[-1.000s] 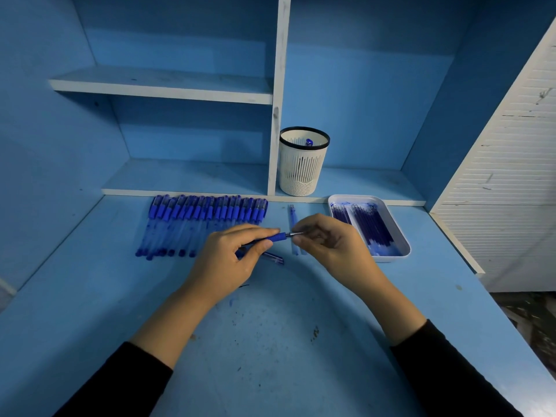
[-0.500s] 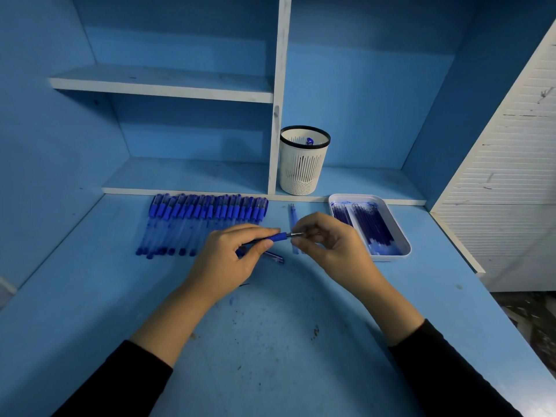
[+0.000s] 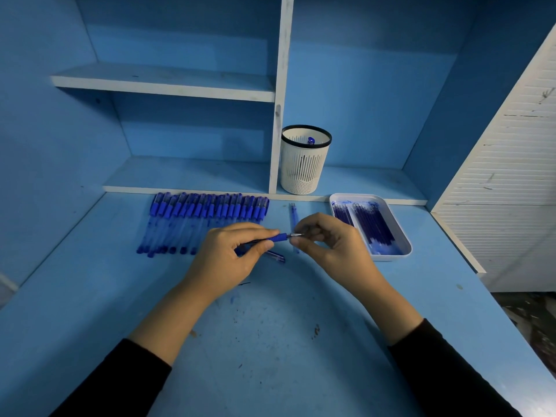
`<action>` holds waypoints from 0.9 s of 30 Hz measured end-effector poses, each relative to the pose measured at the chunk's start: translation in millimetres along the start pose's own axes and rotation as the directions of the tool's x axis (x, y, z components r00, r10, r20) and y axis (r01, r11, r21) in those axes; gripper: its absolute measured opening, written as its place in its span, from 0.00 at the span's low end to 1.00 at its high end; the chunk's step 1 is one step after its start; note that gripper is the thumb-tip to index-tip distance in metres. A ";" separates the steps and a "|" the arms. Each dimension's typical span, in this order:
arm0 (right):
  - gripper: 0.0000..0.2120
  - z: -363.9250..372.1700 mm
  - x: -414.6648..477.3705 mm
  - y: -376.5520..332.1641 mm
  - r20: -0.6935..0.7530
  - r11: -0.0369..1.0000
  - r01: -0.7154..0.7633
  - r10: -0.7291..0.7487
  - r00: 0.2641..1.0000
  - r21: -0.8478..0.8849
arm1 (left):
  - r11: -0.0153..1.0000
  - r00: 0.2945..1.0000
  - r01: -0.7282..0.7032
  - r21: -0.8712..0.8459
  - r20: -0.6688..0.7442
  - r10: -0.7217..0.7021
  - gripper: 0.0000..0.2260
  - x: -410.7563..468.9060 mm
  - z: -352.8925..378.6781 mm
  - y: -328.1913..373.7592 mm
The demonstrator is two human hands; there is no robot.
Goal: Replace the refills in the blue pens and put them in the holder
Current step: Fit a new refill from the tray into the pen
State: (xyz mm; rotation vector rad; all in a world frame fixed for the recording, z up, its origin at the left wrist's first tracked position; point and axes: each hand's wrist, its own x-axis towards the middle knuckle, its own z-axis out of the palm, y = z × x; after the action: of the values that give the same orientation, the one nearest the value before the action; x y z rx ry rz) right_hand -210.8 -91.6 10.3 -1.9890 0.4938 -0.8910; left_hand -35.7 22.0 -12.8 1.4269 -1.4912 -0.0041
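Note:
My left hand (image 3: 228, 260) grips a blue pen (image 3: 278, 237) by its barrel, tip pointing right. My right hand (image 3: 328, 245) pinches the pen's metal tip end between thumb and fingers. A pen cap (image 3: 275, 256) lies on the desk just below the left hand. A loose refill (image 3: 294, 216) lies behind the hands. Several capped blue pens (image 3: 204, 218) lie in a row at the back left. A white tray (image 3: 404, 251) at the right holds several blue refills (image 3: 370, 224). The white mesh holder (image 3: 304, 164) on the low shelf has one blue pen inside.
The blue desk (image 3: 270, 341) is stained with ink marks in front of the hands. A white divider (image 3: 278, 94) and shelf (image 3: 168, 82) rise behind. A white slatted panel (image 3: 511, 188) closes the right side.
The right hand's fingers shifted slightly at the pen tip; the left hand and the pen stay in place.

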 end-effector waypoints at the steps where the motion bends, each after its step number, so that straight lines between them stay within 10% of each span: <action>1: 0.07 0.2 -0.2 -0.3 -0.001 1.000 0.016 -0.016 1.000 0.005 | 1.000 1.000 -0.003 0.008 -0.002 0.003 0.10 0.1 -0.2 0.5; 12: 0.08 5.7 -0.1 -7.3 -0.044 0.936 -0.213 0.235 0.971 0.281 | 0.998 0.997 0.066 0.006 -0.038 -0.066 0.10 3.6 -7.7 2.5; 19: 0.11 20.0 -10.5 7.4 0.086 0.935 0.018 0.014 0.996 -0.353 | 0.976 0.974 0.219 0.013 -0.058 -0.218 0.11 4.5 -17.1 -7.3; 27: 0.07 24.2 -7.8 8.4 0.106 0.902 0.143 -0.109 0.988 -0.407 | 0.974 0.974 0.224 0.039 -0.025 -0.223 0.11 2.5 -15.0 -7.8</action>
State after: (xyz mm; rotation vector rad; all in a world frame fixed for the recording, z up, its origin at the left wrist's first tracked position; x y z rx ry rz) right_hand -197.9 -77.6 -8.6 -2.4587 0.5465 -0.8286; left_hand -19.9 27.0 -8.9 1.6178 -1.3139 -0.0980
